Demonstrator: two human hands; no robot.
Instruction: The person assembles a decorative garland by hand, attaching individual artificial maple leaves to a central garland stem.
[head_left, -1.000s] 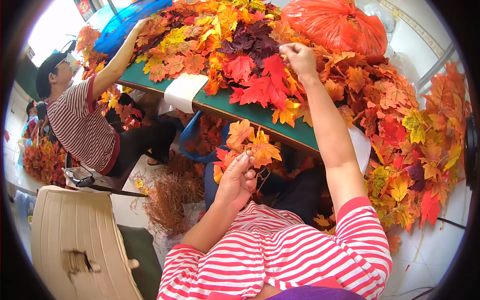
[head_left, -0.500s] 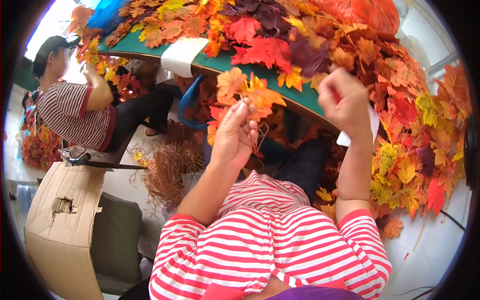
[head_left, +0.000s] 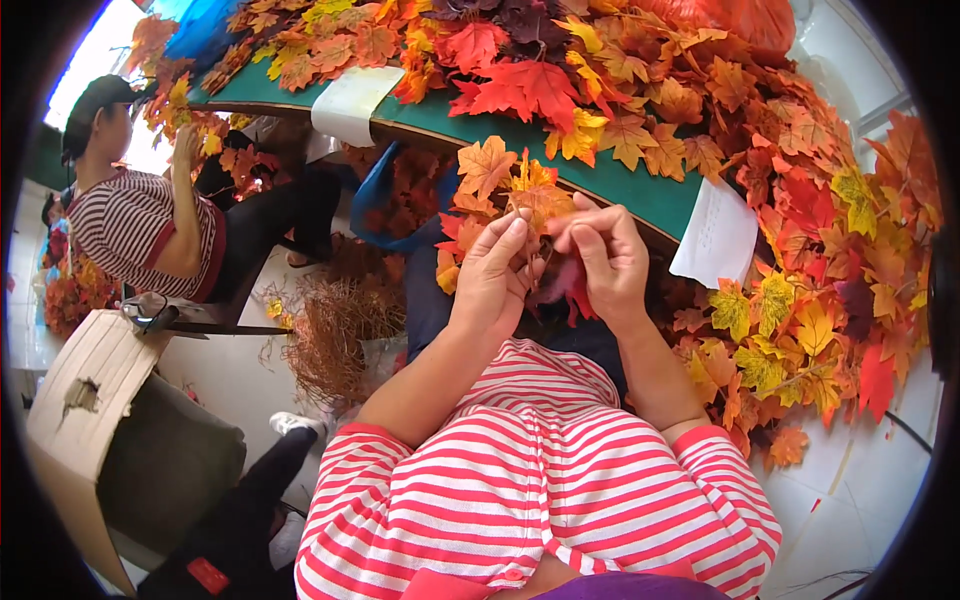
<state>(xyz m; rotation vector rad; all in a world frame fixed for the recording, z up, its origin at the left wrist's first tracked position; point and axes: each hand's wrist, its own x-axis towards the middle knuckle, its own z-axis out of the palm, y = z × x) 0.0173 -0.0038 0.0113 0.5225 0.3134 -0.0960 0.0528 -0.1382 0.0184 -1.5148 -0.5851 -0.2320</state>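
Observation:
My left hand point(head_left: 498, 268) is closed in a pinch on the stems of an artificial maple leaf spray point(head_left: 486, 168) in orange, yellow and red, held up in front of my lap. Close beside it, my right hand point(head_left: 606, 258) has thumb and fingers drawn together near the same stems. A red-purple artificial leaf point(head_left: 572, 284), partly blurred, hangs between the two hands below the fingers. It seems to be in my right hand's grip, though the fingers hide its stem.
Loose artificial leaves point(head_left: 620, 130) heap over the green table point(head_left: 655, 197) and down its right side. A white paper point(head_left: 716, 236) hangs at its edge. Left are a bundle of brown stems point(head_left: 335, 335), a cardboard box point(head_left: 75, 400) and a seated co-worker point(head_left: 150, 220).
My right hand has come down from the table edge to beside my left hand, bringing a dark leaf. At lower left, another person's leg and shoe have appeared and the cardboard box has shifted.

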